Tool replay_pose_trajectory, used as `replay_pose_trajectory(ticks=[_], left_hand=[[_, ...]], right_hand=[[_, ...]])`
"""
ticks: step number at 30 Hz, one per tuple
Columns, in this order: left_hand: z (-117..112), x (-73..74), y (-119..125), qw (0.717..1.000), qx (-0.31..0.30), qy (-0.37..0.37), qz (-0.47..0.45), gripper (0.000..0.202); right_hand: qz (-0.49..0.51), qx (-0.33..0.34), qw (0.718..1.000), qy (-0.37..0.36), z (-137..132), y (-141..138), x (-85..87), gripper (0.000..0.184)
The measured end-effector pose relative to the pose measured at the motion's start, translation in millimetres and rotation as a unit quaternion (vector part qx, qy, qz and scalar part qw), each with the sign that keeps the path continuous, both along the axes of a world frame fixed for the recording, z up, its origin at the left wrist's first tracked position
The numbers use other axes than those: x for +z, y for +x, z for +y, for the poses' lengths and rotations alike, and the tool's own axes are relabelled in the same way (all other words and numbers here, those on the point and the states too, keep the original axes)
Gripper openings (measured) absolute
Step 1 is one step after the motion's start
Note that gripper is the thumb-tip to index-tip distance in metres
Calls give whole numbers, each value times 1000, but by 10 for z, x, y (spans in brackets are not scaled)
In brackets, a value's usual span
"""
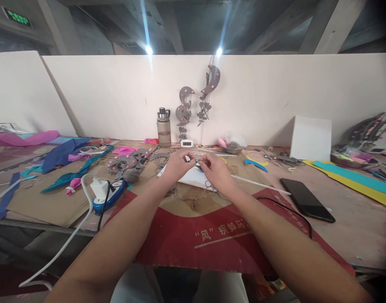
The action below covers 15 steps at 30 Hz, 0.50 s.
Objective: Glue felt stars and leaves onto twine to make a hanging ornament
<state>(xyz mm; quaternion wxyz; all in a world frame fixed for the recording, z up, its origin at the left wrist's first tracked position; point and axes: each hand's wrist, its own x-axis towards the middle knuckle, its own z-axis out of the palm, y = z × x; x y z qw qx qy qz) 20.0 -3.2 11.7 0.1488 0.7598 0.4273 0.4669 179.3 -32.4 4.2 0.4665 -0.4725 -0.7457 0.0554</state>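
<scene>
Over a white sheet [196, 179] my left hand [179, 165] and my right hand [214, 169] face each other, fingertips pinched and a small gap apart. A small dark thing shows between the fingertips, too small and hidden to name. Below my right hand, a loop of grey yarn [208, 184] lies over the sheet. More loose grey yarn [193, 201] trails across the brown and red cardboard [186, 231] in front. To the left sit grey yarn-wrapped pieces with pink beads [126, 164] and a grey yarn ball [132, 174].
A blue power strip [111, 198] with a white plug and cables lies left. A phone [306, 200] and clear rod [262, 184] lie right. At the back stand a bottle [164, 128], a small clock [186, 144] and a bowl [231, 147]; moon-shaped hangings [212, 80] hang on the panel.
</scene>
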Motion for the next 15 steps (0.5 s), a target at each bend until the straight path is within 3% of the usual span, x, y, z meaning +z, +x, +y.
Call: replay_pose_trajectory(ticks=[5, 10, 15], left_hand=[[117, -35, -78, 996, 10, -30, -81, 7], [308, -41, -300, 978, 60, -50, -194, 9], [512, -84, -589, 941, 116, -33, -316, 10]], right_hand=[[8, 10, 1000, -21, -15, -1, 18, 12], [67, 32, 993, -96, -41, -21, 71, 17], [172, 103, 959, -199, -144, -86, 158, 21]])
